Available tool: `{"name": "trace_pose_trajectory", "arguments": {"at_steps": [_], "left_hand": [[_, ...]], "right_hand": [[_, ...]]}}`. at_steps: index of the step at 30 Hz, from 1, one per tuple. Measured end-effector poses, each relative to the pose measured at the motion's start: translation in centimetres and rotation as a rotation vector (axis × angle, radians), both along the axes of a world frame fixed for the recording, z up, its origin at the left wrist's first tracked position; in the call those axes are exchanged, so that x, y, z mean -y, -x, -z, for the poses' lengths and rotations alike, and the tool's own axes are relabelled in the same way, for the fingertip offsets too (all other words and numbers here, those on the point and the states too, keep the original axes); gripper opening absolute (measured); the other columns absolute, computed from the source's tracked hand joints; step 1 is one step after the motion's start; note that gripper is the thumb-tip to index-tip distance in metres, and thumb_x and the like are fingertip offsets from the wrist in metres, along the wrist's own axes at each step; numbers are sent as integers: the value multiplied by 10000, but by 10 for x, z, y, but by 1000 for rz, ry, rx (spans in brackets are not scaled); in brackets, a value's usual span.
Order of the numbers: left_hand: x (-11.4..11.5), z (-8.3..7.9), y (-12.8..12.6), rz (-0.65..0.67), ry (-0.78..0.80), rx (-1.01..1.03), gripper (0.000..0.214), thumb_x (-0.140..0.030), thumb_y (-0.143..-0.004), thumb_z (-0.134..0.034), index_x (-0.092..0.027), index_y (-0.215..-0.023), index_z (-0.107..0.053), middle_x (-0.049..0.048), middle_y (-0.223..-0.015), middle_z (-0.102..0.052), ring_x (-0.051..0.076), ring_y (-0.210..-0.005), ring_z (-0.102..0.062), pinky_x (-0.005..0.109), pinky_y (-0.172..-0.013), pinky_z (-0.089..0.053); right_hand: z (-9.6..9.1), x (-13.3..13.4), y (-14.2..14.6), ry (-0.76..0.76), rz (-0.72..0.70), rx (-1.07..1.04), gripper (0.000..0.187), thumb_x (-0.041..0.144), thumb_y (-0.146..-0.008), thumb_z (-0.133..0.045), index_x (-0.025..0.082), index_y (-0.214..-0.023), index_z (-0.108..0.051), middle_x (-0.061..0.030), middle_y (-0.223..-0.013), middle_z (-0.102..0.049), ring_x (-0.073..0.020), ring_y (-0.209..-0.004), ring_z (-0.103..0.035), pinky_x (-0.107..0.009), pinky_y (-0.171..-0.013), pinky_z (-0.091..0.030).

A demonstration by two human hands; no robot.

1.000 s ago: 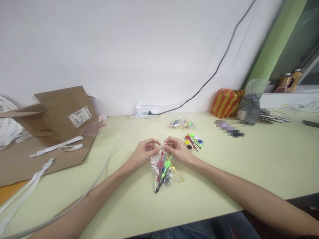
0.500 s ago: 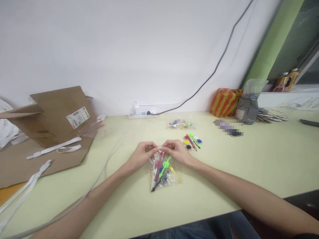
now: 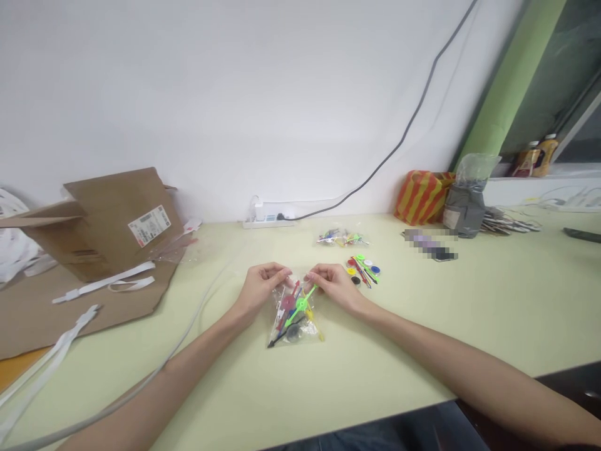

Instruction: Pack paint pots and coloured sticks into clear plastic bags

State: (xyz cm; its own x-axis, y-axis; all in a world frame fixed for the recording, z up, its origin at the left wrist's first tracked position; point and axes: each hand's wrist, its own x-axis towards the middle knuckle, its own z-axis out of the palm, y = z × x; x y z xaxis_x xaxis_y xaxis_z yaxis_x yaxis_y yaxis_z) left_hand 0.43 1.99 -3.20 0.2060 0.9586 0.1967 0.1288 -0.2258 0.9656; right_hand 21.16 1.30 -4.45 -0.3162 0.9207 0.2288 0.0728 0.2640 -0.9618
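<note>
A clear plastic bag (image 3: 307,331) hangs just over the table, or rests on it; which, I cannot tell. Inside are several coloured arrow-shaped spinners, among them a green spinner (image 3: 302,304), a red one and a black one. My left hand (image 3: 263,283) pinches the bag's upper left edge between thumb and fingers. At the upper right edge, my right hand (image 3: 334,283) is closed on the bag too. Beyond my right hand lies a loose group of coloured discs and arrow spinners (image 3: 364,270). Farther back is another filled clear bag (image 3: 342,237).
At the left stands an opened cardboard box (image 3: 113,232) with white straps (image 3: 106,282). A power strip (image 3: 268,222) sits against the wall. On the right are a striped bag (image 3: 419,197), a grey bag (image 3: 464,207) and a blurred phone (image 3: 431,244). A grey cable (image 3: 188,332) crosses my left forearm.
My hands have drawn apart along the bag's top, the left one moving left. The bag has shifted left and slightly up, and the spinners inside have tilted.
</note>
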Motion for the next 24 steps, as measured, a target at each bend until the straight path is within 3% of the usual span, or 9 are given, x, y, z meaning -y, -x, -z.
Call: {"name": "trace_pose_trajectory", "arguments": {"at_steps": [5,12,16,20,24], "left_hand": [[2,-2,-1,6,23,39,365,-494,-791,-767,-137,-846,-715,92,-768,-760,186,-658,-683,279,-662,-522],[6,-7,-3,32,52,58,364,-492,-799,-754,-141,-802,-660,78,-697,-728,182,-589,-661,280,-572,-508],[6,-6,-3,56,63,49,321,-463,-833,-721,-153,-813,-639,48,-645,-695,164,-540,-629,274,-537,-484],[6,-2,-1,47,58,38,299,-451,-863,-682,-161,-817,-620,27,-590,-667,145,-507,-597,267,-544,-472],[7,-2,-1,33,62,24,287,-448,-876,-654,-171,-820,-600,8,-541,-642,131,-480,-560,257,-543,-454]], "right_hand": [[1,0,1,-3,9,-38,431,596,-857,-640,169,-820,-677,-57,-779,-716,-166,-644,-624,-277,-561,-480],[-14,-11,-19,-119,227,-170,393,574,-839,-665,181,-825,-644,-37,-746,-664,-149,-616,-585,-255,-533,-461],[-21,-52,-69,-139,569,-352,345,512,-809,-688,179,-885,-637,-5,-723,-621,-73,-474,-437,-205,-426,-348],[-25,-108,-139,-58,931,-351,227,399,-819,-622,187,-897,-601,8,-708,-588,-84,-494,-492,-207,-455,-414],[-24,-142,-192,6,1023,-239,129,291,-802,-633,170,-794,-588,16,-625,-542,-89,-491,-479,-216,-462,-423]]}}
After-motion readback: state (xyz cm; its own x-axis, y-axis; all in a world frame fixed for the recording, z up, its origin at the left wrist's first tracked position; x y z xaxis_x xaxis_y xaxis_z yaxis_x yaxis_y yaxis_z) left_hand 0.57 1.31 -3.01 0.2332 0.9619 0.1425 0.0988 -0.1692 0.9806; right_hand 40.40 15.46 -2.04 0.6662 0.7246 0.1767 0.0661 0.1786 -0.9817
